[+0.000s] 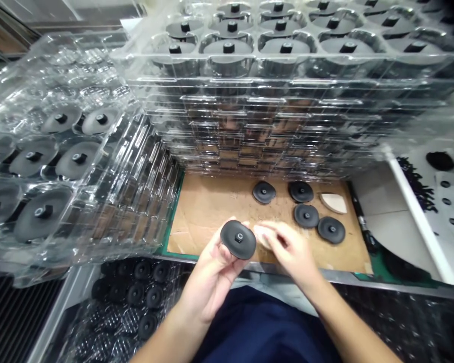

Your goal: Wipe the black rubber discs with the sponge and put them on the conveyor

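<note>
My left hand (pixel 208 275) grips a black oval plastic part (pixel 237 241) by its edges, with the small round post at its middle facing up. Close on its right, my right hand (pixel 289 247) pinches a pale cloth-like pad (pixel 264 236), partly covered by the fingers. The pad is beside the part's right edge; whether they touch I cannot tell. Several more such parts lie on the cardboard sheet (pixel 208 201), among them a black oval part (pixel 306 216) beyond my right hand. A cream wedge-shaped pad (pixel 333 202) lies to their right.
A tall stack of clear plastic trays (pixel 249 83) filled with black parts walls off the back. Another tray stack (pixel 87 146) stands on the left. At the right are a white panel edge (pixel 419 217) and a dark pen-like tool (pixel 363 224). Below left sits a tray of parts (pixel 136 297).
</note>
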Available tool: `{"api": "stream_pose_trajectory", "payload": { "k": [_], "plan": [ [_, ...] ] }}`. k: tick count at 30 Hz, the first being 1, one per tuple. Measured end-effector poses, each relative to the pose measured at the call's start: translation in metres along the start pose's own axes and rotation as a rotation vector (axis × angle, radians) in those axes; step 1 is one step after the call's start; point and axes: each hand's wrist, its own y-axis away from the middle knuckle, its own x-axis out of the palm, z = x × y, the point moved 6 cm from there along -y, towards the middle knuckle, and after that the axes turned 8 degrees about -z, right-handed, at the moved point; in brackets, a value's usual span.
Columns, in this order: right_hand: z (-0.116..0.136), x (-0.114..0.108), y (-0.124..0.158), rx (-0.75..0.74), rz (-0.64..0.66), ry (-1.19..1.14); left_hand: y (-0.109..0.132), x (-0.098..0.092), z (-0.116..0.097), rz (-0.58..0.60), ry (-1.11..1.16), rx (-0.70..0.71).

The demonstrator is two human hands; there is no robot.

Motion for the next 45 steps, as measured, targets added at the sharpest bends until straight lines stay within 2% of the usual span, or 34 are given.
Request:
{"api": "stream_pose_trajectory", "payload": {
  "k": [2, 3, 4, 6, 8, 10, 11, 14, 15, 19, 20, 24, 25, 27, 29, 31, 33, 35, 38, 40, 43, 45],
  "plan": [
    [0.026, -0.022, -0.014, 0.015, -0.113, -0.036, 0.002, 0.004, 0.002, 0.007, -0.011, 0.013],
    [0.043, -0.032, -0.018, -0.016, -0.160, -0.089, 0.003, 0.007, 0.002, 0.009, -0.019, 0.017],
    [0.061, -0.038, -0.020, -0.079, -0.154, -0.142, 0.004, 0.009, 0.004, 0.007, -0.032, 0.007],
    [0.088, -0.040, -0.019, -0.163, -0.032, -0.230, 0.006, 0.012, 0.008, -0.010, -0.078, -0.044],
    [0.100, -0.033, -0.017, -0.168, 0.164, -0.253, 0.007, 0.013, 0.009, -0.038, -0.109, -0.070],
    [0.100, -0.028, -0.018, -0.152, 0.239, -0.237, 0.007, 0.017, 0.008, -0.033, -0.117, -0.049],
    [0.099, -0.029, -0.020, -0.156, 0.189, -0.221, 0.007, 0.020, 0.008, -0.012, -0.121, -0.036],
    [0.098, -0.042, -0.021, -0.214, -0.082, -0.208, 0.007, 0.027, 0.010, 0.058, -0.156, -0.053],
    [0.099, -0.043, -0.019, -0.228, -0.099, -0.234, 0.007, 0.027, 0.009, 0.051, -0.165, -0.055],
    [0.096, -0.035, -0.013, -0.154, 0.121, -0.343, 0.006, 0.021, 0.003, -0.034, -0.155, -0.028],
    [0.095, -0.034, -0.015, -0.134, 0.127, -0.336, 0.006, 0.022, 0.003, -0.030, -0.159, -0.031],
    [0.101, -0.045, -0.019, -0.254, -0.088, -0.335, 0.006, 0.029, 0.005, 0.000, -0.213, -0.061],
    [0.103, -0.045, -0.018, -0.281, -0.090, -0.363, 0.007, 0.028, 0.004, -0.022, -0.214, -0.062],
    [0.103, -0.041, -0.015, -0.266, 0.035, -0.417, 0.007, 0.022, 0.002, -0.082, -0.208, -0.055],
    [0.099, -0.035, -0.014, -0.192, 0.165, -0.420, 0.006, 0.019, 0.001, -0.094, -0.210, -0.038],
    [0.097, -0.036, -0.017, -0.159, 0.126, -0.367, 0.007, 0.019, 0.003, -0.059, -0.233, -0.038],
    [0.100, -0.041, -0.020, -0.220, -0.004, -0.338, 0.008, 0.023, 0.006, -0.032, -0.253, -0.061],
    [0.105, -0.045, -0.017, -0.283, -0.026, -0.378, 0.010, 0.025, 0.006, -0.033, -0.245, -0.090],
    [0.102, -0.048, -0.007, -0.247, 0.175, -0.405, 0.011, 0.027, 0.001, -0.041, -0.190, -0.089],
    [0.093, -0.056, -0.003, -0.181, 0.223, -0.304, 0.011, 0.028, 0.000, -0.019, -0.171, -0.084],
    [0.087, -0.069, -0.005, -0.178, 0.102, -0.085, 0.010, 0.030, 0.003, 0.006, -0.152, -0.084],
    [0.095, -0.071, -0.011, -0.317, -0.020, 0.018, 0.011, 0.029, 0.006, 0.013, -0.165, -0.074]
  ]
}}
